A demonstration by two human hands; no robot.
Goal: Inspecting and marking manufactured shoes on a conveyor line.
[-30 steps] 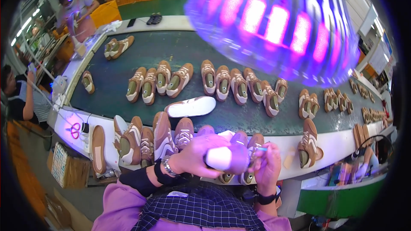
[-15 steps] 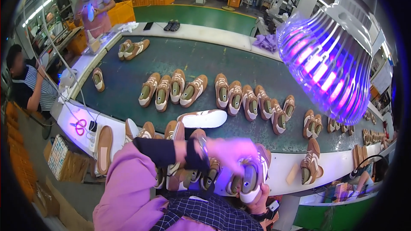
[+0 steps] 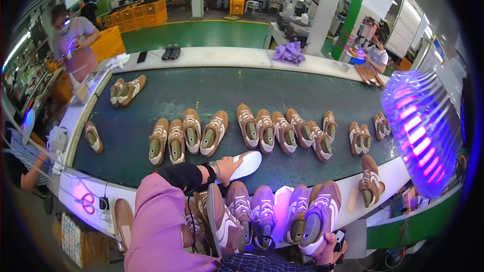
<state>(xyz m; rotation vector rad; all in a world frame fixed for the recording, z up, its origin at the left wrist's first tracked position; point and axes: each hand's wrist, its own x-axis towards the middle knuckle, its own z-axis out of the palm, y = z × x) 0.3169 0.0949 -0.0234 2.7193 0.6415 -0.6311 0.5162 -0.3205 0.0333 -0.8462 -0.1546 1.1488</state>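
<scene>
A white-soled shoe (image 3: 250, 164) lies just below centre, toward 6 o'clock, by the near edge of a green belt (image 3: 242, 90); its pale, smooth sole shows and its free rounded end points to 2 o'clock, while most of its upper is hidden. The person's left hand (image 3: 228, 168) reaches across to it, fingers curled closed over the other end. At 5 o'clock the right hand (image 3: 326, 249) has its fingers bent around the white heel of a brown shoe (image 3: 325, 209), some of them out of sight behind it. That shoe is laced, with pale side stripes, an olive insert (image 3: 311, 229) inside and a purple tint over it; its toe points to about 1 o'clock. Similar shoes (image 3: 263, 207) crowd its left side along the near edge of the white worktop (image 3: 217, 56), leaving only narrow gaps. Just past the white-soled shoe, toward 12 o'clock, stands a row of shoes (image 3: 264, 130); beyond it a broad strip of green surface runs to the far rim, where a purple cloth (image 3: 289, 53) sits at 1 o'clock. A ribbed, glowing lamp (image 3: 421, 136) bounds the room at 3 o'clock. Red-handled scissors (image 3: 86, 203) lie at 8 o'clock.
</scene>
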